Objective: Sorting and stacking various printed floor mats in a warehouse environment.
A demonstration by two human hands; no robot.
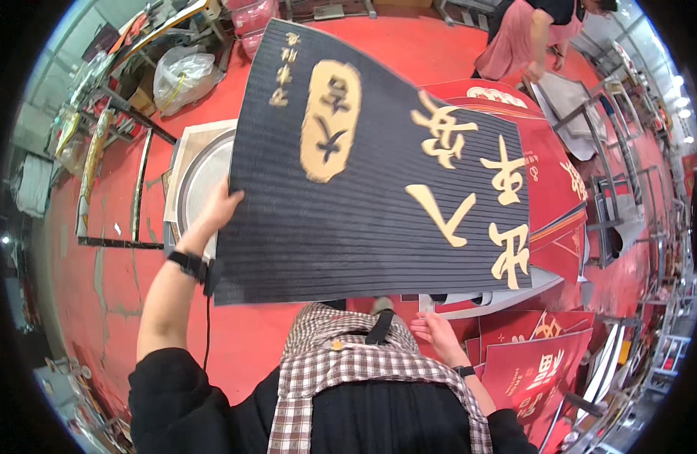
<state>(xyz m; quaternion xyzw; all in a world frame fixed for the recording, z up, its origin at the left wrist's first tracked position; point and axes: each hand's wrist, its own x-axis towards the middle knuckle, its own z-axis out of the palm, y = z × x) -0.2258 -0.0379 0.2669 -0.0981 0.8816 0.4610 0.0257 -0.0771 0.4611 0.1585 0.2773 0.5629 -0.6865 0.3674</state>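
A large dark grey ribbed doormat (371,219) with cream lettering and a cream oval patch is raised in front of me, tilted, covering much of the middle. My left hand (226,206) grips its left edge, thumb on the top face and the other fingers hidden beneath. Below the mat's near right part, my right hand (435,331) is apart from it, fingers stretched out and holding nothing. Under the mat's right side lies a pile of red mats (553,159) with printed lettering. At its left, a pale mat with a curved dark band (201,174) shows partly.
More red mats (537,363) lie at the lower right, near my right forearm. A metal rack (613,174) stands along the right. Another person in a pink apron (507,38) bends over grey sheets (568,106) at the far right. A clear plastic bag (183,79) sits at the far left.
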